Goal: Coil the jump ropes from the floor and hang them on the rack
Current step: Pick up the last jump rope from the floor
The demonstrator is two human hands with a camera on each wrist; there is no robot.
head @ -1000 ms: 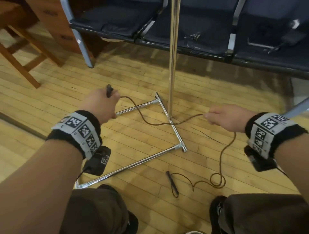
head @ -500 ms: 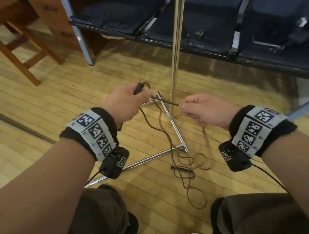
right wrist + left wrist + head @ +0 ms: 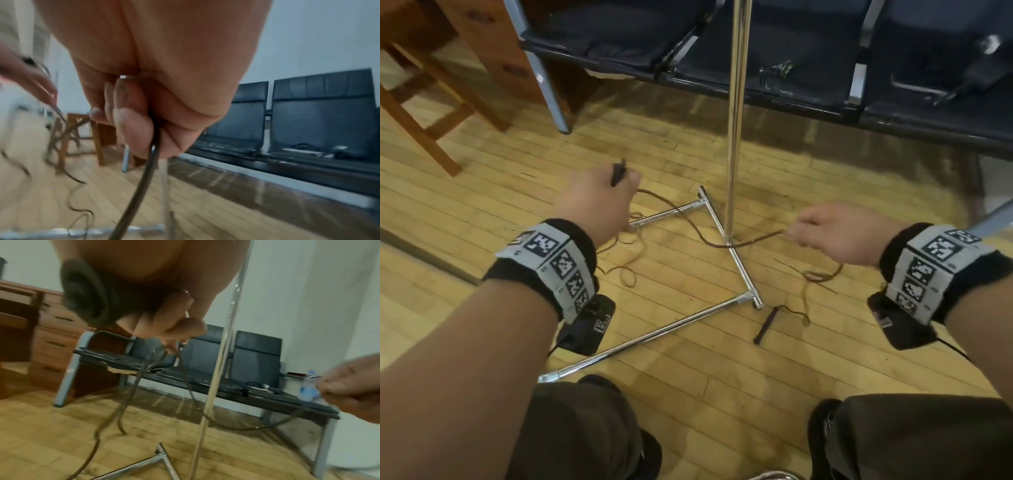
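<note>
A thin brown jump rope [image 3: 698,236] sags between my two hands above the wooden floor. My left hand [image 3: 599,202] grips one black handle [image 3: 617,173] together with gathered loops [image 3: 131,395] that hang below it. My right hand [image 3: 835,234] pinches the rope [image 3: 144,183] further along. The slack trails down to the second black handle [image 3: 766,324], lying on the floor by the rack's foot. The chrome rack [image 3: 736,113] stands as an upright pole between my hands, its base bars [image 3: 738,263] on the floor.
A row of dark blue seats [image 3: 808,68] on metal legs runs along the wall behind the rack, with small items and a water bottle [image 3: 308,391] on them. A wooden desk [image 3: 482,44] and stool [image 3: 421,113] stand at the left. My knees [image 3: 578,431] are at the bottom.
My hands, close together half a second ago, have spread apart, stretching a new length of rope between them. More loops hang from my left hand, and less slack lies on the floor.
</note>
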